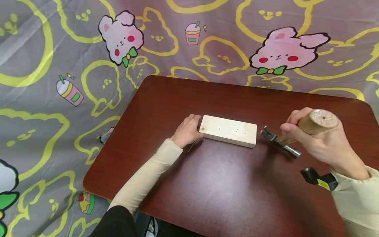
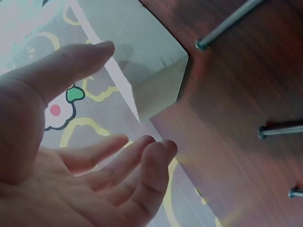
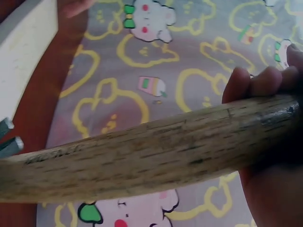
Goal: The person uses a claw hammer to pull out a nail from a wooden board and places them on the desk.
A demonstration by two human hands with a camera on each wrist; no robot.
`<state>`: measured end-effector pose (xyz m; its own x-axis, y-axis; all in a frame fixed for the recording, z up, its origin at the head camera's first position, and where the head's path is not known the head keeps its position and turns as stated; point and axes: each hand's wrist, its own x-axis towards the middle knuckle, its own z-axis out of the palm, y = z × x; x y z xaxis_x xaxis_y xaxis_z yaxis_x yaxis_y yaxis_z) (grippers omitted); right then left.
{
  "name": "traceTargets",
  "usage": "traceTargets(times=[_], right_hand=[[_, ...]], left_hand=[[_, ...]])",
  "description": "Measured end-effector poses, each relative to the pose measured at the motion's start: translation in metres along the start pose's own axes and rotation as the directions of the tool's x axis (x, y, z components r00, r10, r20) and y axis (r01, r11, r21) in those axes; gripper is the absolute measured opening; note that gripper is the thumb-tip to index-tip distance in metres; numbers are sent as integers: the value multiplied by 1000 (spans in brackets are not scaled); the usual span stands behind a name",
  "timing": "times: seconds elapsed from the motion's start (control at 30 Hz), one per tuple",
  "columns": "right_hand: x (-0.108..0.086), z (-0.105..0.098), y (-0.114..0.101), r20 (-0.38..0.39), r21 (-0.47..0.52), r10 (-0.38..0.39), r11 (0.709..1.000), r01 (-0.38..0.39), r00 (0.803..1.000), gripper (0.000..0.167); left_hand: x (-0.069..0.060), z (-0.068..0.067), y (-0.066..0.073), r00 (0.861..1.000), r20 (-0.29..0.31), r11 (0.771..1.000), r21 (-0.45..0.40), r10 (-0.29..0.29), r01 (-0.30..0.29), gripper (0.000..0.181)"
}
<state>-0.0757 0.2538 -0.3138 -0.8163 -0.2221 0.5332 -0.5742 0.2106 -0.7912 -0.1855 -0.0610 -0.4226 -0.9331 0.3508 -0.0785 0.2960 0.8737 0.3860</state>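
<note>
A pale wooden block (image 1: 228,130) with several small dark marks on its top lies on the table. At its left end is my left hand (image 1: 187,131), thumb and fingers spread around the corner and loosely bent. In the left wrist view the thumb (image 2: 90,56) is close to the block's edge; whether it touches, I cannot tell. Metal nails (image 2: 284,130) lie on the table beside that end. My right hand (image 1: 328,143) grips the wooden handle of a claw hammer (image 1: 321,119), its head low, right of the block. The handle (image 3: 142,147) spans the right wrist view.
The dark red-brown table (image 1: 189,184) has rounded corners. Behind and to its left hangs a grey curtain (image 1: 225,19) with yellow outlines and pink rabbit faces. A black camera (image 1: 310,175) is strapped to the right wrist.
</note>
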Motion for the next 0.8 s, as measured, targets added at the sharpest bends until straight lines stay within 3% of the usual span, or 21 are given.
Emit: traceTargets(times=[0.03,0.13,0.17,0.3,0.37,0.43,0.5,0.67,0.8], right_hand=[[-2,1,1,16,-82,-1,997,2,1000,25],[-7,5,5,65,-199,-22,979,35,998,35],[-9,6,5,81,-274,-28,961,49,996,40],[-15,13,10,160,-274,-82,954,124,984,34],[-18,17,13,188,-249,-151,948,196,971,19],[-21,21,15,213,-234,-218,935,266,952,12],[-24,27,15,232,-225,-289,913,341,929,21],[-36,47,19,291,-258,-424,829,497,858,29],[-53,56,32,367,-368,-427,749,551,826,31]], left_hand=[[2,1,0,1000,10,1000,2,6,-6,75],[7,3,1,998,51,998,23,49,-50,80],[9,4,2,996,65,998,25,64,-66,82],[14,6,5,989,102,994,21,104,-106,91],[17,7,7,988,110,994,20,105,-108,93],[20,8,8,988,116,994,26,104,-108,93],[22,10,10,987,122,994,36,102,-107,93],[27,11,11,985,138,992,56,102,-111,92],[29,12,11,984,137,990,77,111,-122,86]])
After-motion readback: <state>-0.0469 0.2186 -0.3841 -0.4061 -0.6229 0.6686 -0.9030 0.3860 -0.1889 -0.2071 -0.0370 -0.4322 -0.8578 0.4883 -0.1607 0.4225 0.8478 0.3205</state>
